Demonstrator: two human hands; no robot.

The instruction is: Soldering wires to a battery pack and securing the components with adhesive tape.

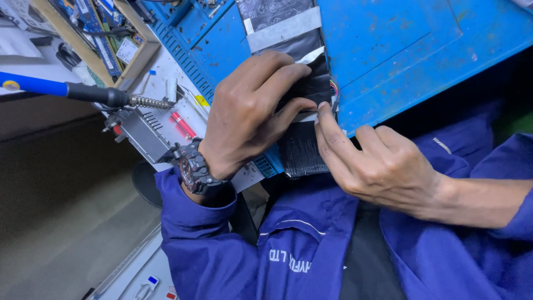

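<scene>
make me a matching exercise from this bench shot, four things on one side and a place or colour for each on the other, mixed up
Things:
1. flat black battery pack
2. soldering iron
3. wristwatch
4. work mat

Descriptions:
A. blue handle, lying at the far left
B. blue, scuffed, spread under the pack
C. on the left wrist, dark with red accents
D. pressed between the left hand and right hand

Pairs: 1-D, 2-A, 3-C, 4-B
</scene>
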